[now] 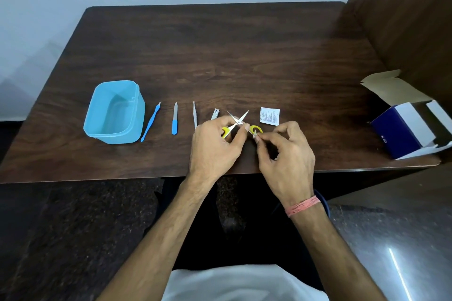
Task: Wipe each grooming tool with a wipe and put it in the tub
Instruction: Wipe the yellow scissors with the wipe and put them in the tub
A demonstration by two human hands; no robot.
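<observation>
both hands hold the scissors (237,119) blades-open on the tabletop (220,56), left hand (215,146) gripping one yellow loop, right hand (283,151) pinching the other, likely exposing blades for wiping, sachet (269,116) unopened beside, tub (115,112) empty.

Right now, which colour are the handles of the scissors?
Yellow: the scissors have yellow handle loops, seen best in the head view.

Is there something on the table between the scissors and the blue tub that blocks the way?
Yes. The nail clipper, tweezers, nail file and blue cuticle pusher lie in a row between the scissors and the tub. All lie flat, so lifting the scissors over them should clear them.
</observation>
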